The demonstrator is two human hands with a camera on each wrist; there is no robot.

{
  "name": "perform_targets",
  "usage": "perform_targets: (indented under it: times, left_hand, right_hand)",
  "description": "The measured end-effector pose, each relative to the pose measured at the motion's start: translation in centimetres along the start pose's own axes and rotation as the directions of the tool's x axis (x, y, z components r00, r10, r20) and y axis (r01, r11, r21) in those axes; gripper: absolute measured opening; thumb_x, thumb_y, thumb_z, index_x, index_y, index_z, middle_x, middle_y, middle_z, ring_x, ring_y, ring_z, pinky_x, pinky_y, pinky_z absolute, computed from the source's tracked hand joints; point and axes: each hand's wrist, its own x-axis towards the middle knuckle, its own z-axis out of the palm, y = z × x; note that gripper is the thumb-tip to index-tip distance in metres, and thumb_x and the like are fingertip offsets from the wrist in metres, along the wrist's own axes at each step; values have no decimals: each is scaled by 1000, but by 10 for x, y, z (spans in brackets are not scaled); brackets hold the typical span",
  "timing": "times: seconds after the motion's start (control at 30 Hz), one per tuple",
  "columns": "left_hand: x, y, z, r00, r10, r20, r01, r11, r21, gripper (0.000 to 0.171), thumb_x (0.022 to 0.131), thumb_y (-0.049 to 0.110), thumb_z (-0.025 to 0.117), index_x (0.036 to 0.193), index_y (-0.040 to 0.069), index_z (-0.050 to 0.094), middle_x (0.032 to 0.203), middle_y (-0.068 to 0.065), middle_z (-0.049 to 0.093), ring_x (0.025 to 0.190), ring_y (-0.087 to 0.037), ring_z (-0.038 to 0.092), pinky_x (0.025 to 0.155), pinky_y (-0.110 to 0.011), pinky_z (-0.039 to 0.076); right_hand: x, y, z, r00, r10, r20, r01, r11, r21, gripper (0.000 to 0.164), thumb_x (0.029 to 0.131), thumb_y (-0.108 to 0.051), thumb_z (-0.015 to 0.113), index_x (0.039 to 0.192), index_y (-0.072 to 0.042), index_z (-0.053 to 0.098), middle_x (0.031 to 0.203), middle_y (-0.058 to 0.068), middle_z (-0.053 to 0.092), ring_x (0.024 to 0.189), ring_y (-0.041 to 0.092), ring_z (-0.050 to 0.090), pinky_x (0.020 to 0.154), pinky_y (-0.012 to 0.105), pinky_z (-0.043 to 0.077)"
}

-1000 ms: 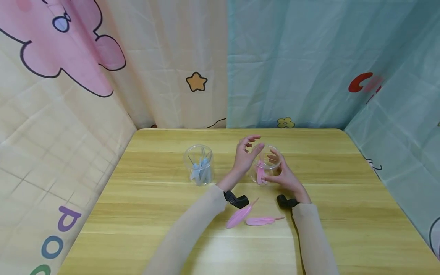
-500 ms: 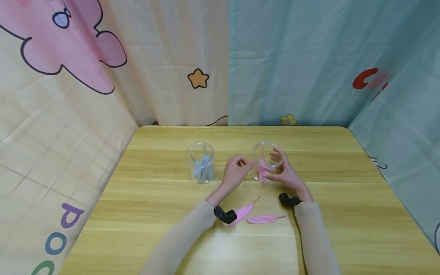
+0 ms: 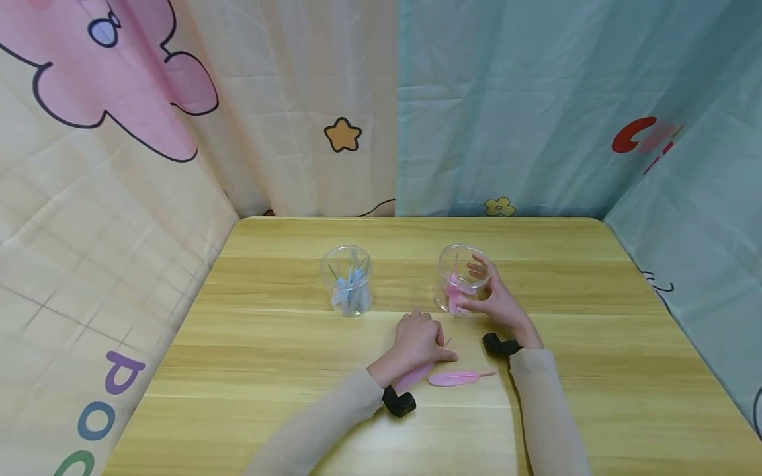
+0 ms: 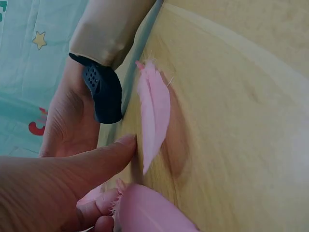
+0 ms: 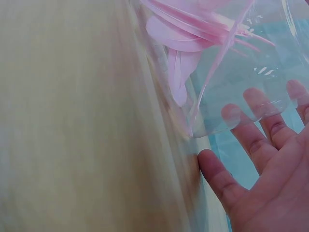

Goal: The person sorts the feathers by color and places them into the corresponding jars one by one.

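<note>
My left hand (image 3: 417,340) is low over the table at a pink feather (image 3: 413,378), its thumb and fingers either side of the quill end. In the left wrist view the thumb stands apart from the curled fingers, with the same feather (image 4: 152,212) beside them. Another pink feather (image 3: 454,379) lies just to the right. My right hand (image 3: 500,301) holds a clear plastic cup (image 3: 443,301) from its right side, fingers behind and thumb in front. Pink feathers (image 5: 183,36) stand inside that cup, quills toward the rim.
A second clear cup (image 3: 327,281) with blue feathers (image 3: 351,294) stands to the left on the wooden table (image 3: 268,370). Patterned curtains (image 3: 494,119) hang behind and at both sides of the table.
My left hand has come down from beside the cup's rim to the feather on the table. Another pink feather appeared to settle in the cup. My right hand stays at the cup.
</note>
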Motion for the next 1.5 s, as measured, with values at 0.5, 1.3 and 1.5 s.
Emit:
perform_targets:
  times: [0.5,1.3,1.5]
  left_hand:
    - [-1,-6,0,999,-47,4,47,987,-155,27,76,49,75,61,29,66,63,17,52,64,-7,46,54,-24,36]
    - [34,-3,-91,880,-25,-474,-364,605,-708,15,92,21,64,89,6,65,76,1,54,68,-11,46,58,-22,35]
    - [67,7,-111,752,-209,-625,-531,371,-762,14,97,9,54,98,-5,56,85,0,54,75,-9,47,65,-21,37]
  right_hand:
    - [1,-1,-2,1000,12,5,-12,1000,-11,98,76,2,77,150,-13,14,146,29,23,133,43,23,104,63,16]
    - [2,-2,-1,1000,1,6,-1,999,41,97,76,7,75,149,-8,13,145,31,22,134,44,19,104,63,15]
    - [-1,-1,0,1000,15,-2,-15,1000,25,97,75,5,76,148,-9,14,145,30,24,134,43,21,105,62,15]
